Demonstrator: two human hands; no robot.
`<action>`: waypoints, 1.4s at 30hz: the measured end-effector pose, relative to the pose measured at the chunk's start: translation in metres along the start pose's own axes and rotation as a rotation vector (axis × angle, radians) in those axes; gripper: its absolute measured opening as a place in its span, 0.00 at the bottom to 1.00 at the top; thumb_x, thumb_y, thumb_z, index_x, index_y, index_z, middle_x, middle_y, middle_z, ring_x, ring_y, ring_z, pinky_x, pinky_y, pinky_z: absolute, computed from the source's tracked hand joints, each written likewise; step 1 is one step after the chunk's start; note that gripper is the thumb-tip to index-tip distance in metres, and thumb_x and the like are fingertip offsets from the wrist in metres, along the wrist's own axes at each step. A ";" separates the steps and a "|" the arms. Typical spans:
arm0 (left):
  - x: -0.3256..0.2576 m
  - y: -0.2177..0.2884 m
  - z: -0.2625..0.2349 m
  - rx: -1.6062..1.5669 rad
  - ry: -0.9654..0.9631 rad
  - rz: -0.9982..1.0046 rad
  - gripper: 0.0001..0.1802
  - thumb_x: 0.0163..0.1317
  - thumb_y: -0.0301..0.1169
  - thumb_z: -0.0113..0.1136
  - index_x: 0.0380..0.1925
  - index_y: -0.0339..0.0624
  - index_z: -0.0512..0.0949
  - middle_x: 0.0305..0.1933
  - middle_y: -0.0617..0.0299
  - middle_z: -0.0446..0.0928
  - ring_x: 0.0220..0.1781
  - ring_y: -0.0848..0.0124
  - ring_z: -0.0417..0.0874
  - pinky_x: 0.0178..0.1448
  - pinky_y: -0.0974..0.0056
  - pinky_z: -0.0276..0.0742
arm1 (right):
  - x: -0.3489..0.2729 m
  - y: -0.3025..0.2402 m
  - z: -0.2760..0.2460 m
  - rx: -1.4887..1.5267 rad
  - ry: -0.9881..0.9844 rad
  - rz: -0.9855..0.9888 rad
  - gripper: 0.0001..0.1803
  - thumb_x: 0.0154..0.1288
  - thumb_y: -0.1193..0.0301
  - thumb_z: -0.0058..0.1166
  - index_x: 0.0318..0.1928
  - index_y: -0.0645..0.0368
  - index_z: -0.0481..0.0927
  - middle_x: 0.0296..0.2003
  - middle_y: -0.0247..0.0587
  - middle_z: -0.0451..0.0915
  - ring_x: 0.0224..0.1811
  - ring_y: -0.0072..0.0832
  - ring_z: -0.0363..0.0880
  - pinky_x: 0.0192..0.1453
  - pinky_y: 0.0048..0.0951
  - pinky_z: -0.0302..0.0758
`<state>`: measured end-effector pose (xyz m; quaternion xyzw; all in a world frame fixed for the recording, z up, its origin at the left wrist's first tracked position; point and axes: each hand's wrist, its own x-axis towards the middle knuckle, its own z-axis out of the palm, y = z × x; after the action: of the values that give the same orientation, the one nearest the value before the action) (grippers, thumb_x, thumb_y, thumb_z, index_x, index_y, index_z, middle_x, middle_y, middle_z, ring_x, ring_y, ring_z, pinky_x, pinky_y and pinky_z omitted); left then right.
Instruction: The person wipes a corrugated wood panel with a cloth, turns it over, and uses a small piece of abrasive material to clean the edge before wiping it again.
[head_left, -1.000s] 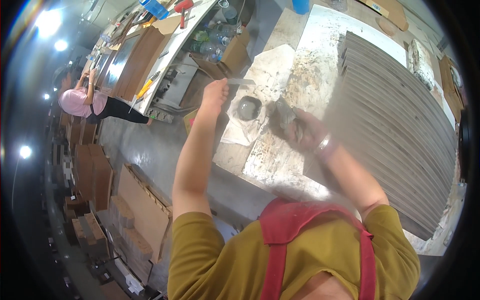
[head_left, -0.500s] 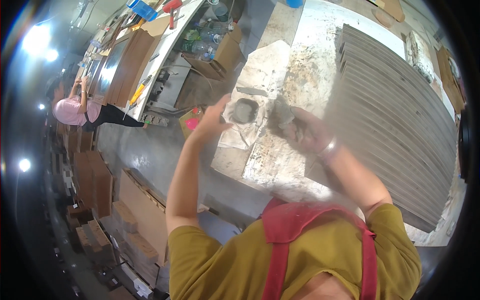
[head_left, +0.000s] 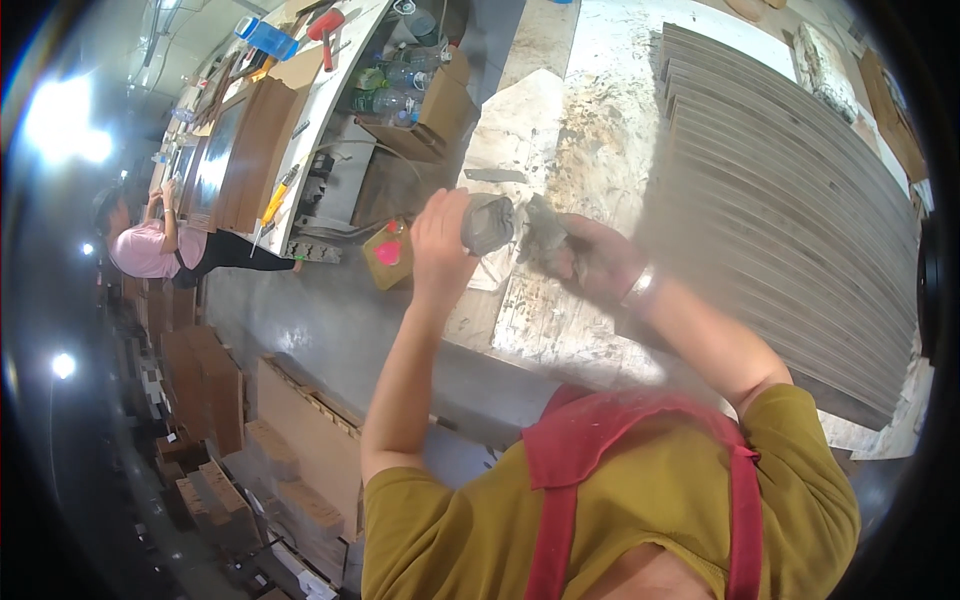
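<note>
My left hand (head_left: 440, 238) grips a small grey-smeared tub (head_left: 488, 226), tilted with its mouth toward my right hand. In my right hand (head_left: 603, 260) is a crumpled, grey-stained rag (head_left: 542, 230), pinched close beside the tub's mouth; a narrow gap shows between them. Both hands are above a stained white paper sheet (head_left: 514, 120) on the worktable (head_left: 610, 110). A flat grey strip (head_left: 495, 175) lies on that sheet, just beyond the tub. The tub's contents look grey, and their kind cannot be made out.
Long grey-brown slats (head_left: 790, 230) lie in overlapping rows on the table at right. Across the aisle, a person in pink (head_left: 150, 248) stands at another bench with brown panels (head_left: 262, 150). A cardboard box of bottles (head_left: 440, 105) is beyond my left hand. Stacked boards (head_left: 305, 420) stand lower left.
My left hand has picked the tub up off the paper and tipped it toward the rag. My right hand with the rag has shifted slightly left. The whole view has shifted a little.
</note>
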<state>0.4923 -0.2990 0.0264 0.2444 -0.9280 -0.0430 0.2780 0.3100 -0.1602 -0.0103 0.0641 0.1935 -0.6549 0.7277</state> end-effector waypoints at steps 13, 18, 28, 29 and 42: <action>0.023 0.017 -0.069 0.195 -0.009 0.004 0.33 0.36 0.15 0.66 0.49 0.41 0.72 0.55 0.56 0.74 0.62 0.53 0.69 0.66 0.54 0.62 | 0.014 0.022 0.034 -0.176 -0.065 0.049 0.13 0.67 0.62 0.51 0.48 0.52 0.75 0.41 0.35 0.80 0.39 0.28 0.79 0.41 0.31 0.75; 0.036 0.030 -0.074 0.220 -0.011 0.043 0.30 0.40 0.16 0.65 0.48 0.41 0.72 0.55 0.56 0.74 0.62 0.53 0.69 0.66 0.54 0.61 | 0.018 0.020 0.026 -0.143 -0.105 0.103 0.13 0.67 0.61 0.52 0.47 0.53 0.75 0.38 0.35 0.79 0.37 0.27 0.78 0.40 0.30 0.75; 0.039 0.039 -0.076 0.291 -0.031 0.045 0.31 0.38 0.16 0.63 0.48 0.41 0.71 0.54 0.55 0.73 0.61 0.53 0.69 0.65 0.52 0.61 | 0.022 0.024 0.028 -0.276 -0.237 -0.025 0.10 0.61 0.71 0.56 0.43 0.57 0.77 0.40 0.37 0.76 0.42 0.31 0.76 0.43 0.33 0.75; 0.042 0.042 -0.076 0.282 -0.028 0.046 0.32 0.38 0.15 0.63 0.49 0.41 0.71 0.54 0.55 0.73 0.60 0.52 0.69 0.64 0.52 0.61 | 0.028 0.026 0.021 -0.354 -0.273 -0.088 0.10 0.63 0.70 0.54 0.45 0.57 0.76 0.39 0.35 0.76 0.41 0.27 0.75 0.43 0.31 0.75; 0.045 0.047 -0.072 0.296 -0.113 0.044 0.35 0.33 0.19 0.66 0.50 0.45 0.73 0.54 0.59 0.71 0.57 0.55 0.70 0.60 0.54 0.66 | 0.047 0.039 0.002 -1.469 -0.392 -1.097 0.15 0.55 0.75 0.57 0.45 0.58 0.76 0.44 0.43 0.74 0.51 0.43 0.70 0.55 0.37 0.71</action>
<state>0.4780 -0.2750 0.1196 0.2594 -0.9435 0.0866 0.1872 0.3521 -0.1988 -0.0318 -0.6232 0.4358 -0.6193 0.1951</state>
